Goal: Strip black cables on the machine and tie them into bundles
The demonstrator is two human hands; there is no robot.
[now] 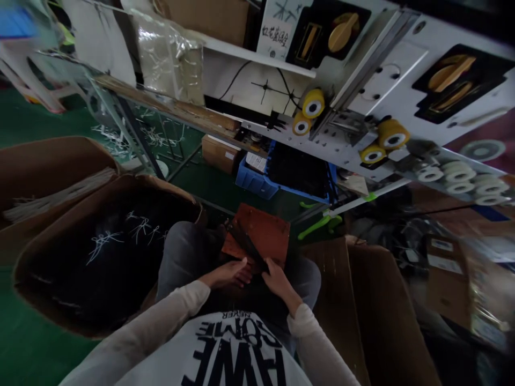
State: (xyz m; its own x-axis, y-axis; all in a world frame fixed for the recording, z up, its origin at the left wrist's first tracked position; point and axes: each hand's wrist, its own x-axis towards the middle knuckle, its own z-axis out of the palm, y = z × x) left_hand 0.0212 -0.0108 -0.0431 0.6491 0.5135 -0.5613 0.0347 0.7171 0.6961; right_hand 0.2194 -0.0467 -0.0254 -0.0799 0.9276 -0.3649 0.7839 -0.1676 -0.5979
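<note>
My right hand (277, 276) is closed on the near end of a long dark strip or bundle (250, 242). The strip slants across an orange-brown board (267, 228) between my knees, its far end toward the upper left. Just left of it, my left hand (228, 274) has its thumb and fingers apart. I see nothing held in it, though shadow covers part of the fingers. The low light hides what exactly the strip is.
At my left stands a carton (60, 220) with dark contents and white ties (102, 244). Another carton (333, 289) is by my right knee. Ahead, a machine panel (396, 64) with yellow rollers (313, 103) overhangs blue crates (257, 182).
</note>
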